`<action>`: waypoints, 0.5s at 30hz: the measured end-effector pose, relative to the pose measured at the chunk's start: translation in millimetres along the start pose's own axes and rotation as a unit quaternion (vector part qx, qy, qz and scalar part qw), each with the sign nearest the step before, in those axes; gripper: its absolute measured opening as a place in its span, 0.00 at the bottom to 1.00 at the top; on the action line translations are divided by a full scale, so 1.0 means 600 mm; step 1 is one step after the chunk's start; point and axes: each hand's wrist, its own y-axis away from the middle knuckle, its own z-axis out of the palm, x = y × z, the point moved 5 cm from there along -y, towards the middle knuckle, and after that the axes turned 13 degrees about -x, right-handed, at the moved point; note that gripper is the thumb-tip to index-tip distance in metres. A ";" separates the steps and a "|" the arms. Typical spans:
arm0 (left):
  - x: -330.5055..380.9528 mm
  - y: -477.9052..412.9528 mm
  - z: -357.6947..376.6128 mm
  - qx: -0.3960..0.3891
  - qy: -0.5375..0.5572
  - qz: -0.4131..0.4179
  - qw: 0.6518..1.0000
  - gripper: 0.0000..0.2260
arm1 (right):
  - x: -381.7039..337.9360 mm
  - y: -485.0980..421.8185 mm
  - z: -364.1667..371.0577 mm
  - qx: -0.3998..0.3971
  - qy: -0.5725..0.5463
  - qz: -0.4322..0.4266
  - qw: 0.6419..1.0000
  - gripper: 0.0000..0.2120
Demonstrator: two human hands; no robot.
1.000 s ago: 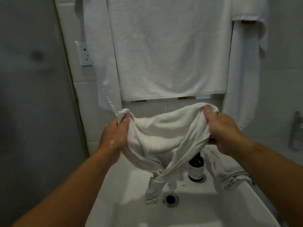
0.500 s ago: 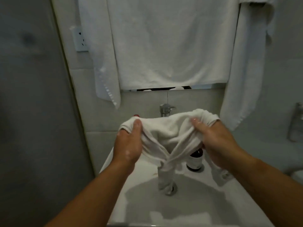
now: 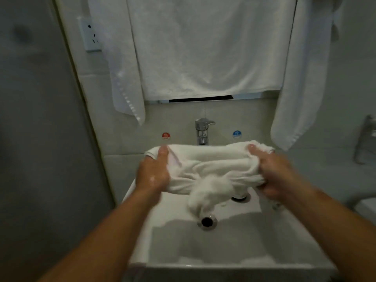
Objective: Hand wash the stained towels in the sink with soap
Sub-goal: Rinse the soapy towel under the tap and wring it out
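A white wet towel is stretched between both hands above the white sink. My left hand grips its left end, thumb on top. My right hand grips the bunched right end. A twisted tail of the towel hangs down toward the drain. The chrome tap stands just behind the towel. The soap bottle seen earlier is hidden behind the towel.
A large white towel hangs on the wall above the sink, with narrower white towels at left and right. Red and blue stickers flank the tap. A wall socket is at upper left.
Both hands have lowered the towel toward the sink and pulled it wider apart. The view has tilted down, so the tap now shows and the towel covers the bottle.
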 end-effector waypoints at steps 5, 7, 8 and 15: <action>0.022 -0.023 -0.057 -0.160 -0.063 0.050 0.984 0.14 | -0.050 0.019 -0.043 -0.086 0.223 -0.061 0.969 0.07; 0.018 -0.021 -0.044 -0.254 0.116 0.011 0.960 0.16 | -0.046 0.010 -0.041 -0.090 0.198 -0.043 0.975 0.06; 0.016 -0.020 -0.039 -0.314 0.187 0.008 0.931 0.25 | -0.045 0.004 -0.037 -0.099 0.181 -0.035 0.978 0.04; 0.015 -0.026 -0.030 -0.188 0.068 0.102 0.975 0.12 | -0.054 -0.015 -0.034 -0.151 0.272 -0.045 0.949 0.19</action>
